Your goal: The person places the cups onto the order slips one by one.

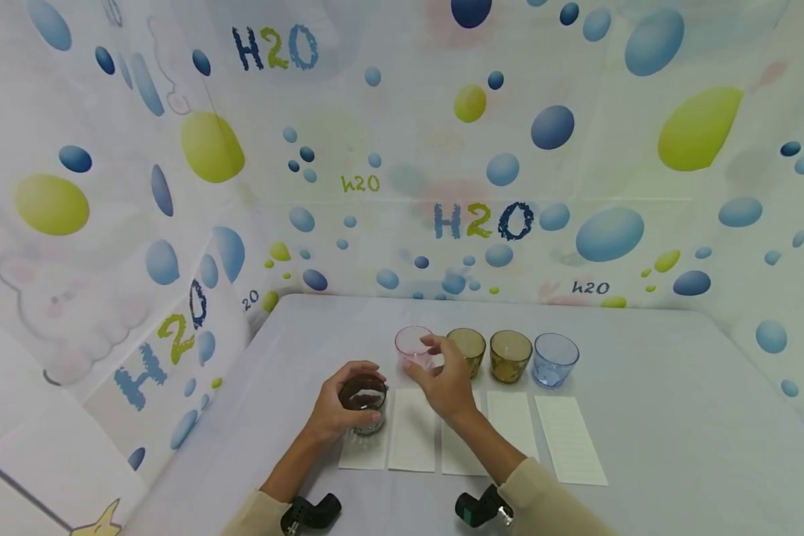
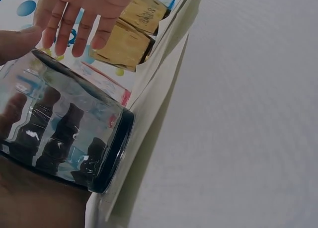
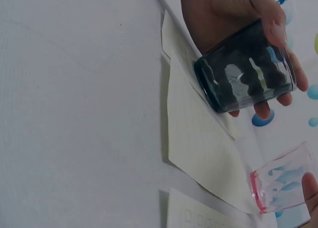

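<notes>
A dark grey, see-through glass [image 1: 364,402] stands over the leftmost paper slip [image 1: 362,455]. My left hand [image 1: 330,411] holds it, thumb in front and fingers curved round the far side. Ribbed walls of this glass [image 2: 64,128] show in the left wrist view. Beside a pink glass [image 1: 409,341], my right hand [image 1: 450,383] is spread with thumb and fingers apart. Its fingers look fairly straight in the left wrist view. In the right wrist view a fingertip overlaps the pink glass [image 3: 283,181]; whether they touch, I cannot tell.
Right of the pink glass, two amber glasses [image 1: 472,346] [image 1: 511,357] and a blue glass [image 1: 554,361] continue the row. Several white paper slips [image 1: 571,439] lie in front on the white-covered table [image 1: 683,417]. A printed curtain [image 1: 402,149] hangs behind.
</notes>
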A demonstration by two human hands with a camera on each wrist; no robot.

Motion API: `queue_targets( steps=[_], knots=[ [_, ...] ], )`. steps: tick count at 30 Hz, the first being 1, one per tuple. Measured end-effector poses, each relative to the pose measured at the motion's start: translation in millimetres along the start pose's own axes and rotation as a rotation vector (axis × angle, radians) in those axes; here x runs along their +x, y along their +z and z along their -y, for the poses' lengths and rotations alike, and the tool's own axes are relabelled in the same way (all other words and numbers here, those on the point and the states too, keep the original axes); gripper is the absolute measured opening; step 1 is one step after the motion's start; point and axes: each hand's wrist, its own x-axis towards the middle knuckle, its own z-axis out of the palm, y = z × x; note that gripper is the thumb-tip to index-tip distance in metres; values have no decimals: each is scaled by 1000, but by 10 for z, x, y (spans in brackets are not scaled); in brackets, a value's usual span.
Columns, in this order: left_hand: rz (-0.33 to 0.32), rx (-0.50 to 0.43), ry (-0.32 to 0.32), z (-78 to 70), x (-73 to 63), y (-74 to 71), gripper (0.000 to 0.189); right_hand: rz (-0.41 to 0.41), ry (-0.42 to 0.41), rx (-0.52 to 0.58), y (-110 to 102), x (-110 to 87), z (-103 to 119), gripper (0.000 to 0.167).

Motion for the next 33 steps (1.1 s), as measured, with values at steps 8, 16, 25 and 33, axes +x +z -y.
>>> queue_targets(
  steps=[8,16,25,33],
  knots=[
    [3,13,-28,22,-23,-14,62,-99,-42,-10,105,-38,-5,54],
    [-3,11,-40,32,-6,-12,56,-115,24,-27,153,-58,-13,71],
    [-8,4,-47,25,-4,7,54,-102,34,-37,194,-26,-79,82],
    [-14,33,-52,19,-1,15,54,-69,47,-63,228,14,-83,85]
  ],
)
